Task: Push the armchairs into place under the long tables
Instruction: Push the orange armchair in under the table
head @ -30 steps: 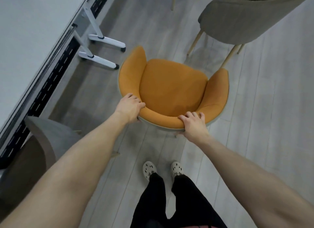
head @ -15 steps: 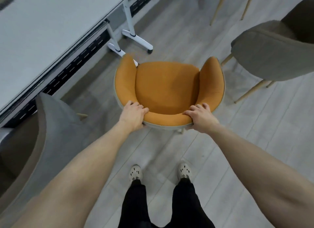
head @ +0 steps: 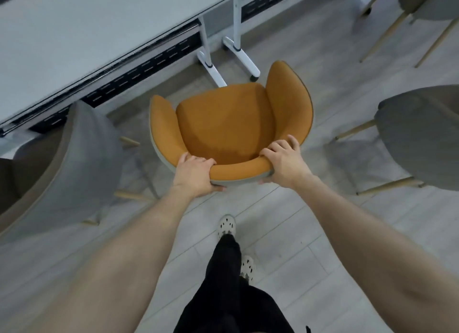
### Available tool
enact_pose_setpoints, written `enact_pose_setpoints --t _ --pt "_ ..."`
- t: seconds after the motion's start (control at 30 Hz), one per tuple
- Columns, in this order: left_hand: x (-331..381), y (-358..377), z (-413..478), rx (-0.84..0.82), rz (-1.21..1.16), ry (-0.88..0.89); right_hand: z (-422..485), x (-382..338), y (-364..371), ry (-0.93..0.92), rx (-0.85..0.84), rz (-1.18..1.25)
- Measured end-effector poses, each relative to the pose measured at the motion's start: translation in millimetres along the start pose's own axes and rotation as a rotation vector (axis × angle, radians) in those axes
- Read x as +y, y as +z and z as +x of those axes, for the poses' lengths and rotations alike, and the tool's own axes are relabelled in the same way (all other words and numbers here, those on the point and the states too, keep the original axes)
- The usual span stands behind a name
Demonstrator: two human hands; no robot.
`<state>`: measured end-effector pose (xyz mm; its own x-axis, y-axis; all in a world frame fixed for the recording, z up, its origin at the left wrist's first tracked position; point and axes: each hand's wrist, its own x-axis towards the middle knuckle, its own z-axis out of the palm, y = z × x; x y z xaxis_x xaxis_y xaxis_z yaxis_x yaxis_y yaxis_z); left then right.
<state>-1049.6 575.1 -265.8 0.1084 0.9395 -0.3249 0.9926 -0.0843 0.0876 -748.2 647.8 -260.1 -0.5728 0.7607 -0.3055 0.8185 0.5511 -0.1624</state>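
We hold the orange armchair (head: 223,129) by its backrest, left hand (head: 196,176) and right hand (head: 285,163) curled over the rim; it stands short of the long table (head: 87,29) at 11 o'clock, not yet under, while the grey armchair (head: 82,158) at 9 looks tucked.

I watch the orange armchair (head: 223,126) swing round over the last second. Its open front now faces the tabletop (head: 87,27) edge rather than the aisle, and the seat front has come up just beside the table's white foot (head: 211,69). The right hand (head: 285,161) has slid along the backrest (head: 238,165) towards the right wing, fingers (head: 291,141) spread wider. The grey armchair (head: 82,158) on the left now stands close alongside. The shoes (head: 226,227), level before, are now staggered, one ahead of the other.
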Motion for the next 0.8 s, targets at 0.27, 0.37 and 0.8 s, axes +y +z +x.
enact_pose_setpoints --t 0.27,0.37,0.8 --pt "15.4 -12.8 44.8 0.025 -0.017 -0.04 54.5 50.5 -26.1 -0.018 -0.075 -0.015" --pt "20.6 -17.2 67.6 0.015 -0.016 -0.074 84.1 69.8 -42.4 -0.028 -0.145 -0.071" --pt "22.7 -61.6 160.9 -0.078 -0.194 -0.176 205.8 145.4 -98.6 -0.189 -0.185 -0.189"
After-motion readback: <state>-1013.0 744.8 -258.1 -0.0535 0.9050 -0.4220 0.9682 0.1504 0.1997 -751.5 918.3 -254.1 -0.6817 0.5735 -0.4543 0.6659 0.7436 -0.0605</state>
